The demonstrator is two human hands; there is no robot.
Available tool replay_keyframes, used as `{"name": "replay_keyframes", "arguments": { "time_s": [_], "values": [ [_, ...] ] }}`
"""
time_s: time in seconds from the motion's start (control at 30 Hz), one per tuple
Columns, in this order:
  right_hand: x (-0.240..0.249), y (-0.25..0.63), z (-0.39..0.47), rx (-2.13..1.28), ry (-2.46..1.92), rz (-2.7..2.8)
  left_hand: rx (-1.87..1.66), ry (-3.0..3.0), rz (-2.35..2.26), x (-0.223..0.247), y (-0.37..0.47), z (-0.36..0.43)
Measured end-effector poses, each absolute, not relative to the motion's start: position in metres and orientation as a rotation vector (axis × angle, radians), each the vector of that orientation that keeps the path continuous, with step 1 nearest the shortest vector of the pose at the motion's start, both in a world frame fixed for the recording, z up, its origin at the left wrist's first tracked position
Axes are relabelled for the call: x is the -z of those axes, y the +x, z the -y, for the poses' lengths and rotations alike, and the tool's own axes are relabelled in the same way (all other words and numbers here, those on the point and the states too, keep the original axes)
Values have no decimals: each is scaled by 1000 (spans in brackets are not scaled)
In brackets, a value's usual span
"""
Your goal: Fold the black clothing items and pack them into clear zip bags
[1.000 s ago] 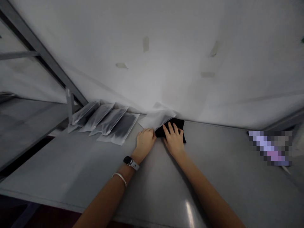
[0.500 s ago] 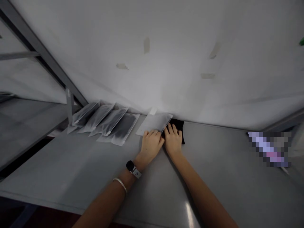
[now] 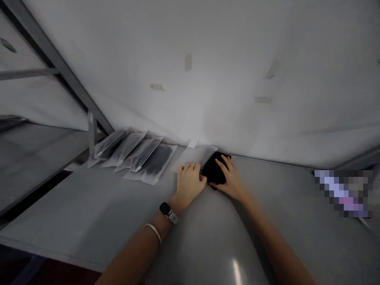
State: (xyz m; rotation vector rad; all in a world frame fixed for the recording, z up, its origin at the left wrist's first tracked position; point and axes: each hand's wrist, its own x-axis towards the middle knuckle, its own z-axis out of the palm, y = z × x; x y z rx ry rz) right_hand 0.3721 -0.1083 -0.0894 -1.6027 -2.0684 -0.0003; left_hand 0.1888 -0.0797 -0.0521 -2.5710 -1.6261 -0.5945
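While the left hand [image 3: 190,184] is pinching the frosted bag [image 3: 194,155], the right hand [image 3: 233,180], fingers spread, is seemingly inserting black fabric [image 3: 213,170]; going deeper is requiring an opened bag.

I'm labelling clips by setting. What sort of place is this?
Probably a packing workspace: a metal-framed table, a row of filled zip bags, and hands at another bag with black cloth at its mouth.

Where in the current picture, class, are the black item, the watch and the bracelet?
Black item [image 3: 213,170]: head view, on its exposed middle.
Watch [image 3: 165,208]: head view, on its dark face.
Bracelet [image 3: 153,227]: head view, on its upper curve.
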Motion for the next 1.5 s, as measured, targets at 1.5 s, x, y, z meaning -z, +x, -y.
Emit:
{"name": "replay_keyframes", "arguments": {
  "time_s": [1.5],
  "values": [
    [77, 357, 103, 98, -1811, 1901, 1107, -3137, 942, 54, 152, 50]
  ]
}}
